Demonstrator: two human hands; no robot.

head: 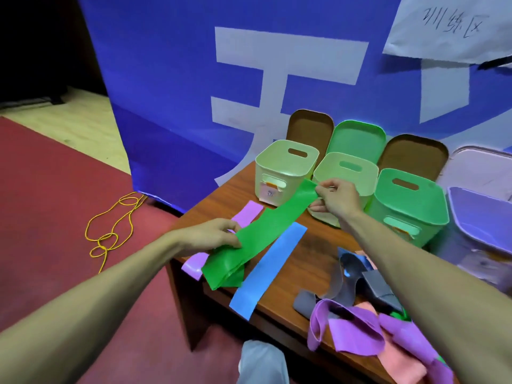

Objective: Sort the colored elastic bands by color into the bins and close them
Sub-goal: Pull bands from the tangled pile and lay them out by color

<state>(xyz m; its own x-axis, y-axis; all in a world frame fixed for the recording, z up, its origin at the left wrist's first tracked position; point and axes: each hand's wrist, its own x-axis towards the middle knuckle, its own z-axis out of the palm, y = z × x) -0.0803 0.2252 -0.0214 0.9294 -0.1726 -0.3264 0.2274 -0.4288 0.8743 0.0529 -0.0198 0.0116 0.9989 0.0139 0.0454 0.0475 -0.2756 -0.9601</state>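
A long green elastic band (266,231) is stretched between my hands over the wooden table (310,261). My right hand (336,199) pinches its far end in front of the bins. My left hand (213,235) pinches it near the folded lower end. A blue band (268,270) lies flat beside it, and a purple band (246,214) lies partly under the green one. Open bins stand at the back: a pale green bin (285,167), a second pale one (346,173), a brighter green bin (410,203) and a purple bin (482,217).
A heap of purple, grey and pink bands (357,322) lies at the table's near right. Lids (357,139) lean behind the bins against a blue banner. A yellow cord (113,231) lies on the red floor at the left. My knee (260,361) shows below the table edge.
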